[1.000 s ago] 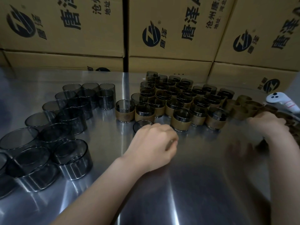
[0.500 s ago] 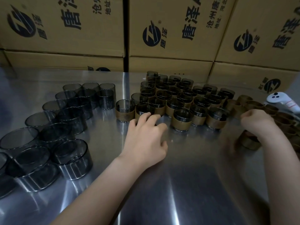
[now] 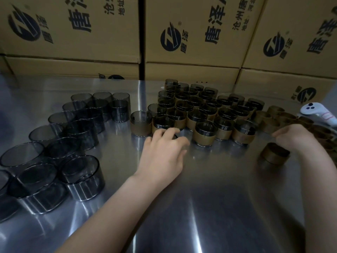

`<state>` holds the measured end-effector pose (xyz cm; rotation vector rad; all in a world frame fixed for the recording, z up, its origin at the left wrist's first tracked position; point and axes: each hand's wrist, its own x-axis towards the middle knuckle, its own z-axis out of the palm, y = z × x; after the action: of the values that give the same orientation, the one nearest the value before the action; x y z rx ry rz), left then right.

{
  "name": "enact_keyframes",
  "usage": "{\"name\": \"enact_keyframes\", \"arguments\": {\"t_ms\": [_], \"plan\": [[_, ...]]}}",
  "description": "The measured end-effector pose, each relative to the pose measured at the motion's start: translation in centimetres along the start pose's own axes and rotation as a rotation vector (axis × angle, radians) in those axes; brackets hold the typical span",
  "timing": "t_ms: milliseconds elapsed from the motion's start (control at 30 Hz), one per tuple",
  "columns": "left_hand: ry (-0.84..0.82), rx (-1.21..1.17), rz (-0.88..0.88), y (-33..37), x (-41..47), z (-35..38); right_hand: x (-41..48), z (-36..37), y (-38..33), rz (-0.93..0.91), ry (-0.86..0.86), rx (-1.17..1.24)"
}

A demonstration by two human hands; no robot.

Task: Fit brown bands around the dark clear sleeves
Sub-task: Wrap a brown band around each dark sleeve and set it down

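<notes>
the banded sleeves (image 3: 204,132) stand upright in a tight block at the middle of the steel table (image 3: 200,207), each dark clear tube wearing a brown band round its lower part. packed rim to rim like this, they are probably the finished lot.

the left hand (image 3: 164,154) lies palm down at the block's front edge. its fingers are spread and nearly straight, the tips touch the nearest banded sleeve, and it holds nothing. it looks like a push to seat that one in its row. the bare sleeves (image 3: 80,172) wait in a loose cluster well apart on the left, on that hand's side.

the loose bands (image 3: 269,123) are heaped at the right, next to the block. a single band (image 3: 275,156) sits alone on the table just beside the right hand (image 3: 295,137). that hand's fingers are curled toward the heap; whether they grip a band i cannot tell. a white controller (image 3: 317,114) lies behind the heap.

cardboard boxes (image 3: 191,33) wall the back, printed in black with a round z-like logo, "唐泽", and smaller "沧州唐泽" and "地址". the rest is cut off.
</notes>
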<state>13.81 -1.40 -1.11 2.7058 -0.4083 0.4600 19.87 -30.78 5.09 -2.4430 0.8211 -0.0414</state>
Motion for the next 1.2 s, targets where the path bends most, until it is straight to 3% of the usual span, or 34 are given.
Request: {"name": "enact_keyframes", "arguments": {"t_ms": [300, 467, 633, 767, 1200], "plan": [[0.179, -0.756, -0.105, 0.2, 0.4, 1.0, 0.4, 0.8, 0.2, -0.057, -0.103, -0.151], [0.071, -1.253, -0.299, 0.1, 0.6, 1.2, 0.5, 0.7, 0.9, -0.122, -0.213, -0.044], [-0.089, -1.558, -0.414, -0.5, 0.8, 1.2, -1.6, 1.1, -0.4, -0.295, -0.451, 0.143], [-0.145, -1.671, -0.394, -0.8, 0.9, 1.2, -3.8, 2.3, -2.2, -0.442, -0.53, 0.329], [-0.131, -1.796, -0.396, -1.7, 1.3, 1.8, -7.2, 7.4, -4.8, -0.721, -0.521, 0.816]]}}
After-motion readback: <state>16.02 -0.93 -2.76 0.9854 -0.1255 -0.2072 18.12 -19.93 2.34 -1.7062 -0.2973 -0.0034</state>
